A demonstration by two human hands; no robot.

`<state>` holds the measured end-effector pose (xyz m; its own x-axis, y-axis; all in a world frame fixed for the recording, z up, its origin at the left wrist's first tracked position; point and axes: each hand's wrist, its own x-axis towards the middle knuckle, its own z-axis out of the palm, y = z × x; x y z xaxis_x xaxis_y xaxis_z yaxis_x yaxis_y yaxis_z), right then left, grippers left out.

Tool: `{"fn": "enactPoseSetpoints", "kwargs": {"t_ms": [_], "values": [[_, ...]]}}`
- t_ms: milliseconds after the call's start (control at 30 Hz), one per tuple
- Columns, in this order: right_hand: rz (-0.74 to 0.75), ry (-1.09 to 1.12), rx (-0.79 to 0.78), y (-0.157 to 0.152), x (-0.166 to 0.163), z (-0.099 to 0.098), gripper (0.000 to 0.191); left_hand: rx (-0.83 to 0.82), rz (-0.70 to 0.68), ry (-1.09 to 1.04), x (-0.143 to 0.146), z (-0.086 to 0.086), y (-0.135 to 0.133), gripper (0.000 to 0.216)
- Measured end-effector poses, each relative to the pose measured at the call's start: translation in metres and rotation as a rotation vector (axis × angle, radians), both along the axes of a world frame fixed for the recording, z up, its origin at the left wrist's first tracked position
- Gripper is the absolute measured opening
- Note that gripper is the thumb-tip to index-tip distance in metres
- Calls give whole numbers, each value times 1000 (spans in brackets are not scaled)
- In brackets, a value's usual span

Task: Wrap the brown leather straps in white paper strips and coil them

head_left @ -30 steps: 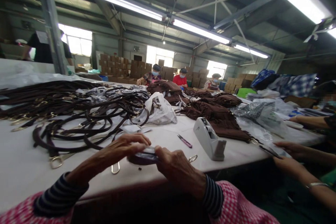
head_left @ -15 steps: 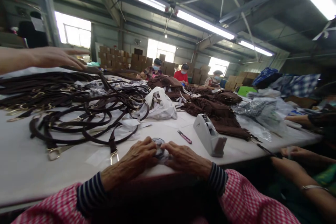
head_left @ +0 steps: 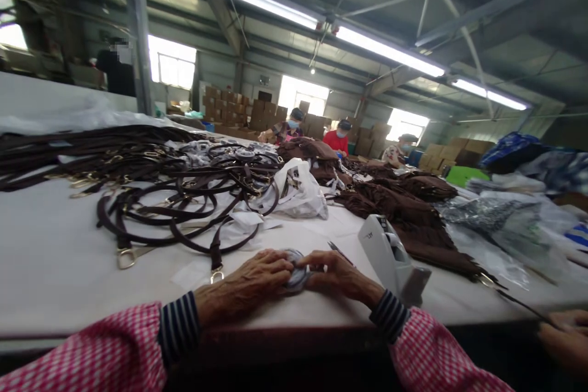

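Near the table's front edge, a small round greyish bundle (head_left: 296, 277) lies between my hands; it looks like a coil under clear plastic, but the fingers cover part of it. My left hand (head_left: 255, 278) is closed against its left side. On its right side, my right hand (head_left: 337, 275) pinches the edge with bent thumb and fingers. Just beyond the right hand lie small thread snips (head_left: 340, 252), partly hidden. A grey-white tape dispenser (head_left: 390, 260) stands to the right. Left of my hands, a dark brown strap with a gold clasp (head_left: 217, 275) hangs from the pile.
Coiled brown straps (head_left: 160, 211) cover the table's left middle, beside a white plastic bag (head_left: 301, 190). Stacked brown fabric pieces (head_left: 404, 214) and clear plastic bags (head_left: 505, 226) lie right. A co-worker's hand (head_left: 567, 334) holds a strap at the right edge. Other people work across the table.
The view has swung left, so things sit farther right. My right fingers have shifted on the bundle's edge, showing more of it. The other person's arm at the left has gone from view.
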<state>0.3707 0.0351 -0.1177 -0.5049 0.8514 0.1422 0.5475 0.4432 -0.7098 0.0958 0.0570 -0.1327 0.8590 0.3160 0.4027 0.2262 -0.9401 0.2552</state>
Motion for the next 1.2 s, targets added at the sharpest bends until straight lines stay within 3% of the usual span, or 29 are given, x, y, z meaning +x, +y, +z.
{"fn": "enactPoseSetpoints", "kwargs": {"t_ms": [133, 200, 333, 433, 533, 633, 667, 733, 833, 1033, 1200], "values": [[-75, 74, -58, 3, -7, -5, 22, 25, 69, 39, 9, 11, 2, 12], [-115, 75, -70, 1, -12, -5, 19, 44, 165, 72, 20, 12, 1, 17], [-178, 63, -68, -3, -18, -6, 13, 153, 334, 130, 44, 2, 0, 23], [-199, 47, -66, -3, -16, -8, 12, 241, 368, 131, 53, -11, -1, 18], [-126, 7, -106, 3, -10, 4, 14, 275, 360, 77, 53, -23, 0, 18], [-4, -107, -228, 21, -5, 33, 21, 260, 335, 47, 52, -28, 2, 15], [-5, -167, -194, 31, -7, 42, 26, 252, 325, 50, 51, -29, 3, 13], [-71, -314, 20, 54, -16, 56, 32, 237, 303, 56, 51, -28, 3, 9], [-146, -522, 330, 91, -46, 55, 23, 190, 295, 40, 51, -27, 3, 10], [-28, -783, 436, 134, -110, 12, 27, 126, 297, -33, 54, -32, 4, 14], [11, -883, 473, 137, -106, 8, 32, 129, 294, -18, 53, -36, 5, 18]]}}
